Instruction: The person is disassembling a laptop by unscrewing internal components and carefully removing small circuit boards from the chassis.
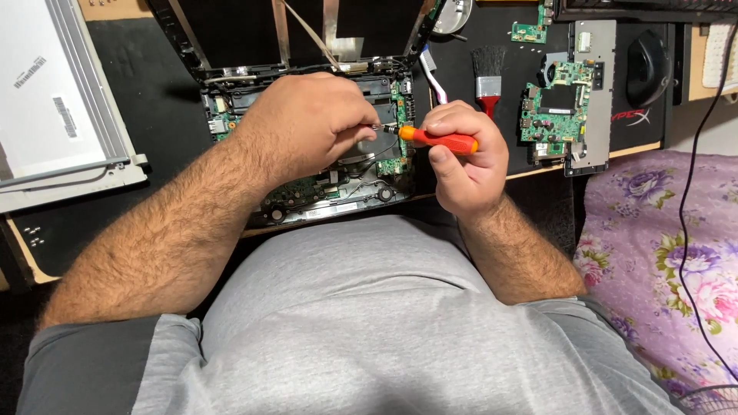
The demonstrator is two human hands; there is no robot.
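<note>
Right hand (pixel 465 157) grips orange screwdriver (pixel 438 140), held sideways over the opened laptop base (pixel 307 192) on the bench (pixel 131 69). Left hand (pixel 307 127) closed, fingertips pinching at the screwdriver tip. Brush (pixel 488 77) lies nearby.

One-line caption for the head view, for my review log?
Right hand holds an orange-handled screwdriver while left hand pinches its tip above an opened laptop chassis on a black mat.
</note>
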